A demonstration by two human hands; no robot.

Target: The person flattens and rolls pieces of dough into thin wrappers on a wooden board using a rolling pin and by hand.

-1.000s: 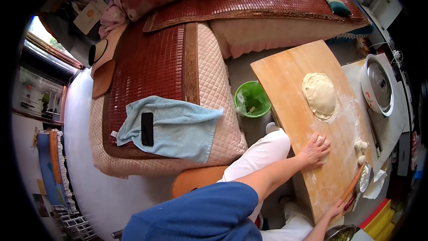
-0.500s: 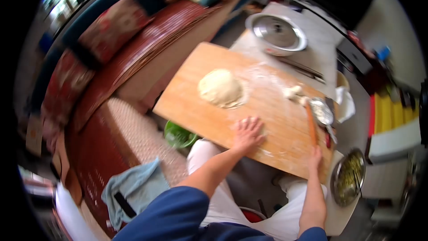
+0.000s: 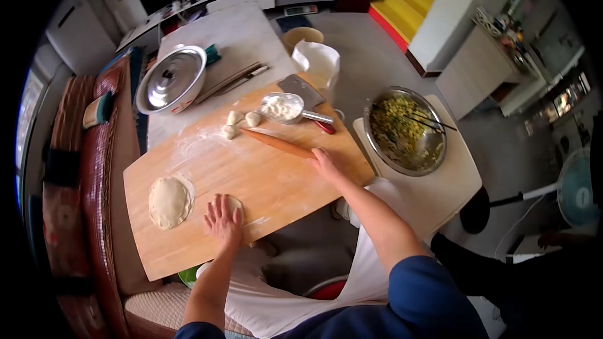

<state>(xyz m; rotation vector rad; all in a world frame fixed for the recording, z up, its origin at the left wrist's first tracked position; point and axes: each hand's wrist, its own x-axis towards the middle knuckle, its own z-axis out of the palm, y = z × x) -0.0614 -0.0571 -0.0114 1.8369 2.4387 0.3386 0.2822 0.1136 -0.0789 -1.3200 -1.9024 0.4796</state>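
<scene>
My left hand (image 3: 223, 218) lies flat on the wooden board (image 3: 207, 169), fingers spread, with the pale edge of a small flattened dough piece (image 3: 235, 204) showing beside its fingers. A larger dough round (image 3: 171, 202) rests further left, apart from this hand. My right hand (image 3: 323, 164) grips the near end of a tapered wooden rolling pin (image 3: 279, 144). The pin's far tip points toward a few small dough lumps (image 3: 232, 124). Behind the pin sits a metal scoop of flour (image 3: 282, 108), next to a flat scraper (image 3: 301, 91).
At right a steel bowl of chopped filling (image 3: 402, 127) with chopsticks stands on a stool (image 3: 461, 179). A lidded basin (image 3: 173, 81) and thin sticks (image 3: 232, 81) are on the table behind. A sofa (image 3: 103, 213) borders the left; a fan (image 3: 579, 187) stands far right.
The view has swung to the right, bringing the filling bowl further into sight. My left hand remains flat on the board, and my right hand still holds the rolling pin.
</scene>
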